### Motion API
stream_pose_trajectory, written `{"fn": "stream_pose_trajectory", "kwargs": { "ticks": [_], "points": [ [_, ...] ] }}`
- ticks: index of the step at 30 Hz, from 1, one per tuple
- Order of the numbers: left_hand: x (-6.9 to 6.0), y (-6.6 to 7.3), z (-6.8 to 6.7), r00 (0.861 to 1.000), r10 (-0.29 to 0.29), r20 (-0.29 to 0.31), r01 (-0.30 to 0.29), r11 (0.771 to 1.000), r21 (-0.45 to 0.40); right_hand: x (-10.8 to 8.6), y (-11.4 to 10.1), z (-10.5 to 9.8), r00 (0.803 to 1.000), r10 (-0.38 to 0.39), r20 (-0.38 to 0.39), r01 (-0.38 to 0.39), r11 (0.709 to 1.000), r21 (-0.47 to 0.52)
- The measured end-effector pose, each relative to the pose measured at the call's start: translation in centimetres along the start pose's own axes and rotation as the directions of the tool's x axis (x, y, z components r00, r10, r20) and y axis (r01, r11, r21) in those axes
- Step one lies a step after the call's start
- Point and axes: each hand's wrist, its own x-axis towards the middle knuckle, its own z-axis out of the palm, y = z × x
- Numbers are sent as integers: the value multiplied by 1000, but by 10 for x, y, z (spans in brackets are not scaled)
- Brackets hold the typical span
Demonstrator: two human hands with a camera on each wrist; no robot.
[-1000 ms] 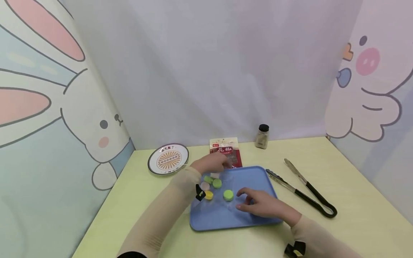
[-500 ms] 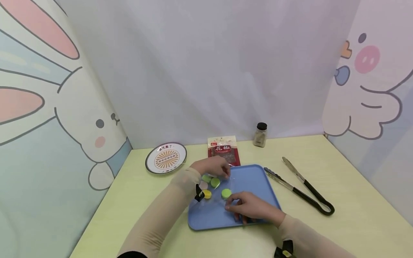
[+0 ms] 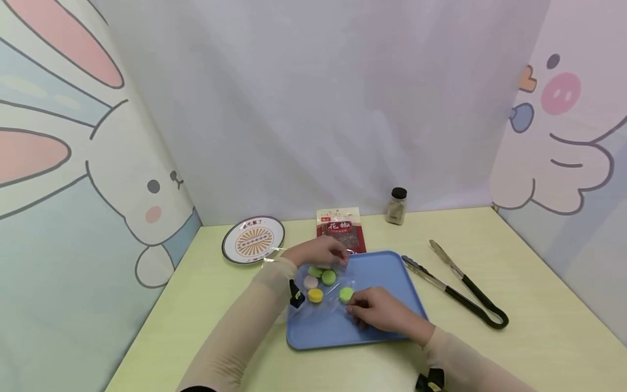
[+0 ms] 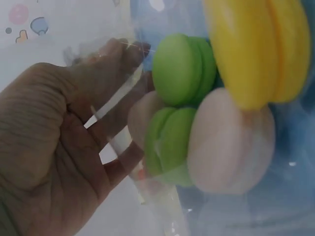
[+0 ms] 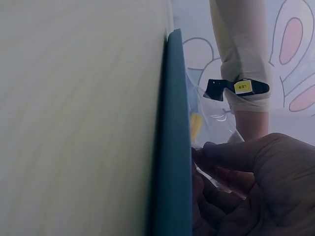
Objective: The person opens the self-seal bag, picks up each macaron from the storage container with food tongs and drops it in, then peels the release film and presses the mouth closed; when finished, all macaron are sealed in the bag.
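Note:
Several macarons lie inside a clear plastic bag (image 5: 214, 123) on the blue tray (image 3: 387, 267): yellow (image 3: 315, 295), pale pink (image 3: 311, 282) and green ones (image 3: 329, 277). My left hand (image 3: 315, 251) reaches over the tray's back-left part and pinches the bag's film at the far side. In the left wrist view that hand (image 4: 59, 147) shows partly through the film, beside green macarons (image 4: 177, 69). With thumb and fingertips my right hand (image 3: 384, 311) pinches the film near one light green macaron (image 3: 346, 295); the right wrist view shows this hand (image 5: 261, 177) just past the tray's edge.
A white patterned plate (image 3: 253, 240) sits at the back left. Behind the tray lies a red and white packet (image 3: 340, 228), with a black-capped jar (image 3: 397, 207) to its right. Black-handled metal tongs (image 3: 462, 294) rest right of the tray.
My right hand has moved left to the bag and its thumb and fingers have closed on the film. My left hand has come slightly nearer, its fingertips now lower over the tray.

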Motion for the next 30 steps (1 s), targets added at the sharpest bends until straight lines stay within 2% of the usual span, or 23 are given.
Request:
{"fn": "stream_pose_trajectory", "kwargs": {
  "ticks": [4, 8, 11, 15, 19, 21, 24, 26, 30],
  "points": [
    [-6, -5, -3, 999, 21, -27, -23, 997, -71, -1, -3, -1, 1000, -10, -10, 10, 999, -33],
    [-13, -9, -7, 998, 38, -53, -46, 985, -167, -3, -4, -1, 999, -28, -20, 27, 998, -60],
    [-18, -10, -11, 995, 50, -87, -66, 979, -192, -5, -6, -3, 998, -44, -47, 39, 994, -102],
    [-26, -13, -16, 985, 65, -162, -95, 977, -191, -10, -11, -11, 994, -57, -89, 41, 984, -174],
    [-35, -18, -22, 968, 62, -242, -120, 964, -236, -15, -19, -24, 986, -98, -131, 61, 962, -266],
    [-39, -21, -25, 960, 53, -277, -133, 951, -281, -17, -22, -33, 971, -167, -172, 93, 923, -373],
    [-47, -24, -29, 941, 36, -337, -165, 918, -360, -19, -24, -47, 925, -291, -244, 110, 820, -561],
    [-54, -24, -32, 921, 21, -388, -186, 901, -393, -20, -24, -57, 895, -352, -275, 100, 757, -645],
    [-67, -19, -36, 874, -28, -485, -216, 872, -439, -18, -22, -78, 846, -433, -311, 76, 677, -732]
  ]
}}
